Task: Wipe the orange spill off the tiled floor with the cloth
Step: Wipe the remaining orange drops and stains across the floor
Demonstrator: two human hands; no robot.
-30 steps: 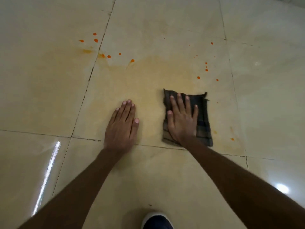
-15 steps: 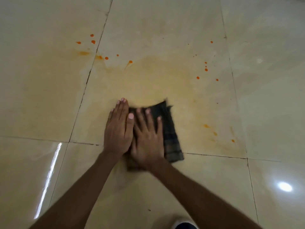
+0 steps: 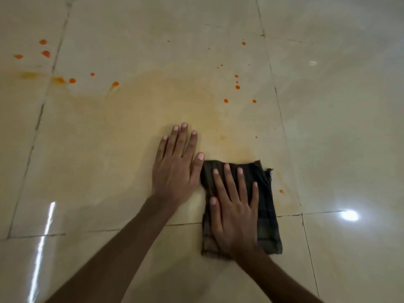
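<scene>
Altogether, one cloth, two hands and a scatter of orange marks showed on the tiled floor. The cloth was dark, faintly checked and folded into a rough rectangle; it lay flat across a grout line, its far edge frayed at the right corner.

The right hand lay palm-down on the cloth, all five fingers spread and straight, pressing rather than gripping; no fabric was pinched between them. The left hand lay flat on bare tile just beside the cloth, fingers held close together and pointing away from the person, the thumb tip reaching the cloth's far-left corner; whether it actually touched the fabric could not be told.

Of the orange spill, a broad pale smear spread over the tile beyond both hands. About five bright drops and two duller smudges sat far to the left, near another grout line. One drop with a short tail lay further in. A loose group of roughly eight small drops dotted the tile on the far right. One more drop and a thin streak lay just right of the cloth.
</scene>
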